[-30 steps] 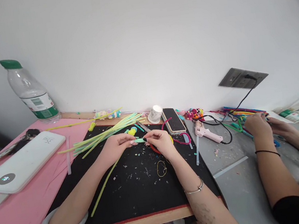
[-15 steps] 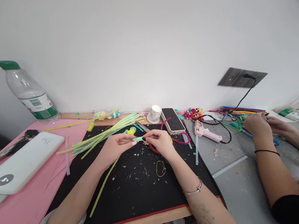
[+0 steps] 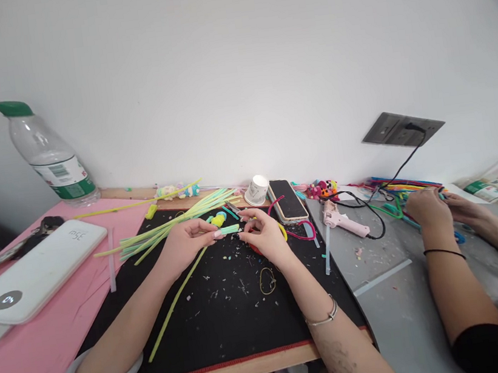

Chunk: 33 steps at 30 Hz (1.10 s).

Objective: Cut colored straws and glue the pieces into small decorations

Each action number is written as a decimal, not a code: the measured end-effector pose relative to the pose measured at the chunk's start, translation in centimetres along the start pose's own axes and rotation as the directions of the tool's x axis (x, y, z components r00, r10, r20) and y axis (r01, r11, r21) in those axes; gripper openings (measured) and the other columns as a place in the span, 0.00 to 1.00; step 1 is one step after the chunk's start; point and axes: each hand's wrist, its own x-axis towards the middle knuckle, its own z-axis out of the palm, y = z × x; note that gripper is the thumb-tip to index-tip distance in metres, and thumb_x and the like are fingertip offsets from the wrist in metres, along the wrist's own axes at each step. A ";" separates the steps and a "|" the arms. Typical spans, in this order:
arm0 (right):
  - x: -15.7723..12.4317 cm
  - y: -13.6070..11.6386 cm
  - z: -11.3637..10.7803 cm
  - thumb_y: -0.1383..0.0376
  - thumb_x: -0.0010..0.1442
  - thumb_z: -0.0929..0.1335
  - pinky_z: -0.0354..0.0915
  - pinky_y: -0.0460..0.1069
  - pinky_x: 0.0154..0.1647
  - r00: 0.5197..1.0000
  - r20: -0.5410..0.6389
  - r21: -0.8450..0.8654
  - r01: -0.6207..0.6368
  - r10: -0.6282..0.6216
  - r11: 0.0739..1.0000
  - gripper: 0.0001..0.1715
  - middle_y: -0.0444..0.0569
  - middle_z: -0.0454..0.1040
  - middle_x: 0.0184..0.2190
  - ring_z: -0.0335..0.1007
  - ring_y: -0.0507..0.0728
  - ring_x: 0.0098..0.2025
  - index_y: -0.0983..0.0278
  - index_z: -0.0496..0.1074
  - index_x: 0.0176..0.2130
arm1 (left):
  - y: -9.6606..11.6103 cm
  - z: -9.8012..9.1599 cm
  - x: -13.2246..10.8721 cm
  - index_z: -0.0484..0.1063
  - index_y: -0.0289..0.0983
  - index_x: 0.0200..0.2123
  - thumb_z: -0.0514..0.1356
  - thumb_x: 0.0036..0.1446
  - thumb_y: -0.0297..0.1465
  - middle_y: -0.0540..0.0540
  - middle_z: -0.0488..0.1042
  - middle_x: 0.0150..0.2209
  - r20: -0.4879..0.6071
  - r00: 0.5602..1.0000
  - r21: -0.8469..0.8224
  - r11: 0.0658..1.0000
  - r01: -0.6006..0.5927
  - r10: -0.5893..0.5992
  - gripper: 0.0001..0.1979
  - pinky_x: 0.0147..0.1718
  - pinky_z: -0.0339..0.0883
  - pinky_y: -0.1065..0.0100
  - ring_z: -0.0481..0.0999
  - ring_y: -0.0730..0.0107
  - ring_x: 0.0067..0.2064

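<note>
Left hand [image 3: 187, 242], yours: thumb and fingers pinched together on a short strip [image 3: 229, 229]. Strip: pale mint green, straight, its free end pointing right, out of your grip; fine detail too small to tell. Right hand [image 3: 263, 233], yours: thumb and forefinger parted, just beside that free end; contact cannot be told.

Edges and room: pink sheet [image 3: 66, 333], well left of your grip. Long stems [image 3: 184, 217], bundled, close behind your left hand. Black mat [image 3: 231, 329], scrap-strewn, reaching from beneath your grip to its red near edge. Phone [image 3: 288, 201], behind your right hand. Glue gun [image 3: 345, 221], well right, past the mat's edge.
</note>
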 end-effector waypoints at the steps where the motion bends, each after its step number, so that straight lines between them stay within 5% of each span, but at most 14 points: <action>1: 0.0 0.0 0.0 0.70 0.41 0.73 0.66 0.44 0.30 1.000 0.017 -0.007 0.008 -0.007 1.000 0.26 0.44 0.70 0.35 0.66 0.47 0.27 0.62 0.72 0.43 | 0.1 0.0 0.0 0.74 0.35 0.28 0.70 0.39 0.38 0.48 0.78 0.28 -0.002 1.000 -0.018 1.000 0.002 -0.002 0.15 0.36 0.70 0.67 0.77 0.66 0.33; 8: -0.3 -0.1 0.4 0.62 0.51 0.71 0.63 0.44 0.23 0.988 0.149 0.149 -0.055 0.033 0.987 0.10 0.43 0.71 0.23 0.64 0.48 0.22 0.66 0.74 0.34 | 0.0 0.1 -0.2 0.74 0.35 0.28 0.69 0.39 0.39 0.46 0.79 0.30 0.060 0.998 -0.019 0.999 -0.027 0.028 0.15 0.38 0.71 0.65 0.78 0.63 0.36; 17: -0.3 -0.1 0.7 0.62 0.48 0.72 0.62 0.43 0.19 0.994 0.091 0.194 -0.080 0.064 0.978 0.09 0.42 0.71 0.19 0.63 0.47 0.17 0.66 0.73 0.29 | -0.5 0.3 -0.2 0.74 0.38 0.41 0.64 0.48 0.38 0.46 0.80 0.38 0.142 0.976 0.217 0.957 -0.194 0.165 0.17 0.43 0.70 0.64 0.78 0.62 0.40; 20: -0.5 -0.3 1.0 0.60 0.49 0.71 0.63 0.44 0.20 0.992 0.106 0.169 -0.086 0.068 0.982 0.10 0.42 0.71 0.19 0.63 0.47 0.17 0.66 0.73 0.28 | -0.4 0.2 -0.3 0.79 0.41 0.36 0.59 0.53 0.37 0.49 0.80 0.34 0.227 0.939 0.405 0.852 -0.333 0.259 0.11 0.38 0.69 0.67 0.78 0.63 0.35; 23: -0.7 -0.4 1.2 0.60 0.49 0.72 0.66 0.45 0.24 0.990 0.132 0.161 -0.068 0.047 0.985 0.11 0.42 0.72 0.20 0.67 0.49 0.20 0.65 0.74 0.31 | -0.4 0.1 -0.2 0.80 0.41 0.34 0.56 0.56 0.36 0.49 0.79 0.29 0.234 0.925 0.403 0.836 -0.373 0.300 0.13 0.34 0.68 0.69 0.77 0.65 0.32; 28: -0.6 -0.2 0.9 0.62 0.48 0.72 0.69 0.48 0.28 0.993 0.115 0.133 -0.038 0.023 0.990 0.09 0.43 0.73 0.21 0.69 0.51 0.23 0.64 0.76 0.31 | -0.6 0.3 -0.1 0.80 0.39 0.37 0.59 0.53 0.40 0.47 0.78 0.29 0.203 0.956 0.258 0.930 -0.263 0.214 0.14 0.32 0.69 0.68 0.75 0.66 0.30; 33: -0.4 -0.1 0.7 0.65 0.47 0.72 0.69 0.47 0.28 0.994 0.113 0.192 -0.034 0.013 0.981 0.06 0.43 0.73 0.21 0.69 0.51 0.23 0.64 0.77 0.30 | -0.2 0.5 -0.1 0.77 0.34 0.40 0.59 0.53 0.46 0.42 0.78 0.31 0.233 0.970 -0.031 0.997 0.075 -0.066 0.22 0.34 0.70 0.65 0.76 0.64 0.33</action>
